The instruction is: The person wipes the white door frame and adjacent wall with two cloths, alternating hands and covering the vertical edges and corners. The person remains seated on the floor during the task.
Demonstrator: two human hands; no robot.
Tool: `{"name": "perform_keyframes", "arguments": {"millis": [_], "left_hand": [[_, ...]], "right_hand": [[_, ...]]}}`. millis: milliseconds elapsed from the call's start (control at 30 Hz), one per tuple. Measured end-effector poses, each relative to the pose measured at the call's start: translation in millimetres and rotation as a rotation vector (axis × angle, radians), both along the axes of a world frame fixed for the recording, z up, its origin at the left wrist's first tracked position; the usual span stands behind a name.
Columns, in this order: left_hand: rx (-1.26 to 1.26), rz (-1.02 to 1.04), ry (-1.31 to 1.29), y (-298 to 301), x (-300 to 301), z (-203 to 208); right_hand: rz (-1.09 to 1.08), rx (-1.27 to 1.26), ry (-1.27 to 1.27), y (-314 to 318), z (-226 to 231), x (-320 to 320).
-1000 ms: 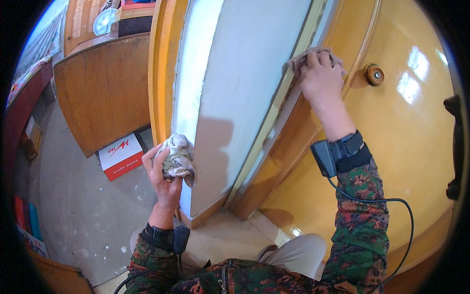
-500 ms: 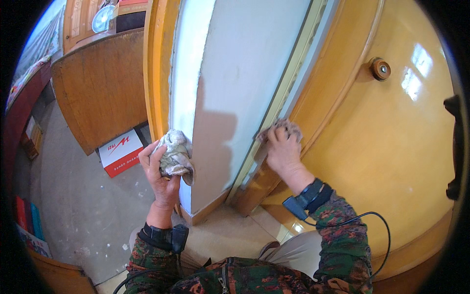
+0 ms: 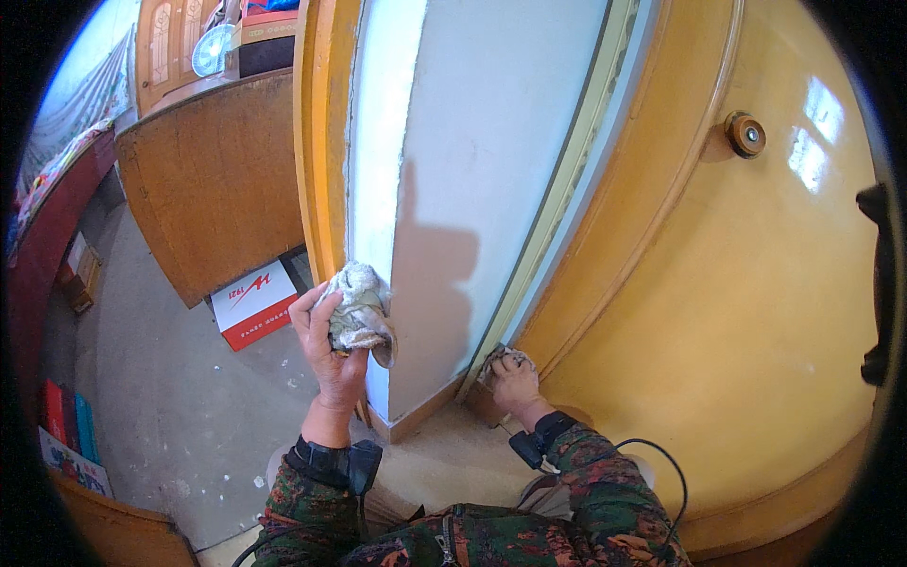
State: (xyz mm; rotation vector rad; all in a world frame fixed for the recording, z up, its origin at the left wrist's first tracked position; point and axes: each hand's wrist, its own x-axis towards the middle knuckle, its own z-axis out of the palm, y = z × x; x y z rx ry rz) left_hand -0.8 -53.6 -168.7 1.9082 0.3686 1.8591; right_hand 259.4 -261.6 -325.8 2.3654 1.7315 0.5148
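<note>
Presently, the left hand (image 3: 331, 345) is clamped on a wadded rag (image 3: 357, 307) and the right hand (image 3: 515, 383) presses a cloth (image 3: 499, 359) low against the door frame (image 3: 567, 217), where, in my judgement, knuckles risk scraping.

The person crouches at the corner of a pale wall (image 3: 472, 189) that meets a glossy yellow door (image 3: 756, 302). The left hand (image 3: 331, 345) is raised and closed around a crumpled grey rag (image 3: 357, 307), held against the wall's outer edge. The right hand (image 3: 515, 383) is low down, pressing a second small cloth (image 3: 499, 359) into the seam where the green-edged door frame (image 3: 567, 198) reaches the floor (image 3: 179, 397). Both forearms wear camouflage sleeves and dark wrist straps. A red-and-white box (image 3: 253, 304) lies on the floor to the left, beside a wooden panel (image 3: 217, 184).
</note>
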Motion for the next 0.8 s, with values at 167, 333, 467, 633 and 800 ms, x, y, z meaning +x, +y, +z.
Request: {"name": "perform_keyframes", "arguments": {"millis": [167,333,467,633,800], "left_hand": [[-0.012,-0.006,-0.019,0,3,-2],[0.001,0.037,-0.032,-1,9,-14],[0.030,0.123,-0.073,-4,11,-32],[-0.122,0.141,-0.003,-20,-14,-80],[-0.404,0.208,0.051,-30,-13,-155]], "right_hand": [[0.129,0.338,0.031,11,87,-20],[0.256,0.539,0.168,-7,158,-36],[0.232,0.558,0.224,-43,155,-33],[0.115,0.501,0.398,-87,99,-39],[0.193,0.481,0.498,-89,66,-35]]}}
